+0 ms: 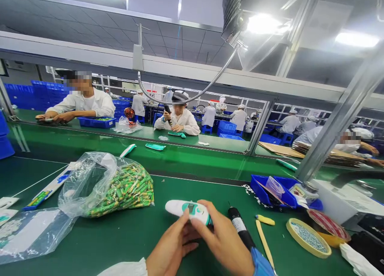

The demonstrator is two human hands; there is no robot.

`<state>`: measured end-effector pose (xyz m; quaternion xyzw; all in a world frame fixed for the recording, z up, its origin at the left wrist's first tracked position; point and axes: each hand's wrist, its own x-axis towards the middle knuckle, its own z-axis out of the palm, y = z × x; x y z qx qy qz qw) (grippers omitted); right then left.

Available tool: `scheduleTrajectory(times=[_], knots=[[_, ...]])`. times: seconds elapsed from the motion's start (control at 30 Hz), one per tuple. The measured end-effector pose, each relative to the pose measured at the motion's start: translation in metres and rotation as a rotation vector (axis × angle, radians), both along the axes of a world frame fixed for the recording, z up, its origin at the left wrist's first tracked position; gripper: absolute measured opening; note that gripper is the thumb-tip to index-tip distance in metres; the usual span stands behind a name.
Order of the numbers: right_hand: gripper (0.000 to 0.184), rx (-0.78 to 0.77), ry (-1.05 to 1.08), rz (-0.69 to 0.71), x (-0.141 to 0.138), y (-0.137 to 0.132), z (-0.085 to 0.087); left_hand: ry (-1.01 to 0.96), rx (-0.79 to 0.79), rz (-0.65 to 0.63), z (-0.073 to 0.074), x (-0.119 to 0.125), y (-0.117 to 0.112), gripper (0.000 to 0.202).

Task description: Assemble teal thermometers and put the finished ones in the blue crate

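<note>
A white-and-teal handheld thermometer (175,207) with a small grey display lies tilted between my two hands, above the green bench. My left hand (168,246) grips it from the near side, its thumb on the teal face below the display. My right hand (225,242) is closed round the right end, thumb on the front and fingers over the top. A blue band circles the right wrist. Just right of that hand lies a black electric screwdriver (239,225). To the left, a clear plastic bag (87,188) spills over with green batteries (129,190).
At right are a blue parts bin (277,204), a yellow-rimmed dish (290,229) of tiny screws, and a yellow stick (264,244). Teal-and-white housings (155,147) lie on the green belt ahead. Across it, co-workers (179,120) sit; a metal post (336,128) rises at right.
</note>
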<state>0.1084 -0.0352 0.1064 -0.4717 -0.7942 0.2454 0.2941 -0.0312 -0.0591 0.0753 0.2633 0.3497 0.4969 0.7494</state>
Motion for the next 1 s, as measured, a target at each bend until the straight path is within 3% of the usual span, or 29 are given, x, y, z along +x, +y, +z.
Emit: scheduleTrajectory(times=[0.1, 0.17, 0.23, 0.4, 0.5, 0.7, 0.9, 1.0], knots=[[0.034, 0.018, 0.025, -0.037, -0.004, 0.027, 0.021, 0.059, -0.069, -0.004, -0.003, -0.001, 0.003, 0.067], [0.042, 0.048, 0.044, -0.083, -0.008, 0.046, 0.024, 0.149, -0.051, 0.004, -0.006, 0.0, 0.004, 0.065], [0.044, 0.05, 0.028, -0.114, -0.012, 0.063, 0.015, 0.338, 0.042, -0.001, -0.01, 0.002, 0.005, 0.06], [0.029, -0.034, -0.087, -0.137, -0.016, 0.085, -0.013, 0.773, 0.295, 0.037, -0.02, -0.007, 0.015, 0.038], [0.037, -0.05, -0.056, -0.153, -0.011, 0.088, -0.012, 1.02, 0.444, 0.12, -0.021, -0.023, 0.021, 0.031], [0.045, -0.104, 0.122, -0.151, 0.006, 0.08, 0.0, 1.386, 0.647, 0.083, -0.021, -0.031, 0.035, 0.058], [0.046, -0.184, 0.244, -0.179, 0.032, 0.06, 0.003, 1.635, 0.771, -0.008, -0.023, -0.019, 0.061, 0.023], [0.045, -0.199, 0.276, -0.194, 0.05, 0.05, 0.005, 1.705, 0.802, -0.012, -0.02, -0.027, 0.072, 0.029]])
